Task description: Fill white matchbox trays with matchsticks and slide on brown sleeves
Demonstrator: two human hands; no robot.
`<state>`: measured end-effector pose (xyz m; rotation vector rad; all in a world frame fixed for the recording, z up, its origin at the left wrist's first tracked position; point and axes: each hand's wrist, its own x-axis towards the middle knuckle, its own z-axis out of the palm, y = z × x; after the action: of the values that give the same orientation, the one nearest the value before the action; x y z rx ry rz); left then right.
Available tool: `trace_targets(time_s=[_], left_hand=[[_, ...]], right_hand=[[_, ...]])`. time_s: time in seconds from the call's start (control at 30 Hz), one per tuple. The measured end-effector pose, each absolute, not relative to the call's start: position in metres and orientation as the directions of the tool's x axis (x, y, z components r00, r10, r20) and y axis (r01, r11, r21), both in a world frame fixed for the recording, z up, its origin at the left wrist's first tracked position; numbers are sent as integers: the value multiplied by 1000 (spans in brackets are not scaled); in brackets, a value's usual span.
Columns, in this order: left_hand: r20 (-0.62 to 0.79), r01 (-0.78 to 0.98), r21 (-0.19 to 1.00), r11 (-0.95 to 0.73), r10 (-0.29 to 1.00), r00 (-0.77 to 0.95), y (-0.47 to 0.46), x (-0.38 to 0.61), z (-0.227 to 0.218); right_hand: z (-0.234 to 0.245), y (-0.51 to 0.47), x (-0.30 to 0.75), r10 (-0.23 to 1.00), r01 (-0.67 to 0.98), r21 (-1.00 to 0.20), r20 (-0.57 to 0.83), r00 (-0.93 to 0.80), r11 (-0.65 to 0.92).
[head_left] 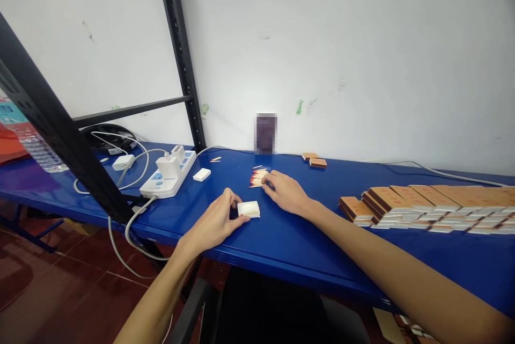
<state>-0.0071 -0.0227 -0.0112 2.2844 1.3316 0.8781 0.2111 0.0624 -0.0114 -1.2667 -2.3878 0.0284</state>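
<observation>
A small white matchbox tray [250, 209] stands on the blue table with its hollow side up. My left hand [221, 220] grips its left end between thumb and fingers. Beyond it lies a loose pile of red-tipped matches [258, 177], heads mostly toward the left. At the right edge of that pile is my right hand [285, 192], fingers curled and closed on match ends. How many sticks they pinch is hidden.
Stacked matchboxes [426, 204] fill the right side, and two more matchboxes [317, 162] lie near the wall. A power strip [171, 177] with cables, a white block [201, 174] and a few stray matches [216, 159] are on the left. A black shelf post [181, 49] rises behind.
</observation>
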Motion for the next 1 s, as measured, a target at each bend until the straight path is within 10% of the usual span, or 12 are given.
trace_targets(time_s=[0.33, 0.77, 1.0], left_hand=[[337, 681, 548, -485, 874, 351, -26, -5, -4], [368, 686, 525, -504, 861, 351, -25, -5, -6], [356, 686, 558, -468, 881, 311, -25, -6, -7]], right_hand=[[-11, 66, 213, 802, 769, -241, 277, -530, 591], [-1, 56, 210, 765, 780, 45, 170, -621, 624], [7, 35, 210, 658, 671, -56, 271, -702, 739]])
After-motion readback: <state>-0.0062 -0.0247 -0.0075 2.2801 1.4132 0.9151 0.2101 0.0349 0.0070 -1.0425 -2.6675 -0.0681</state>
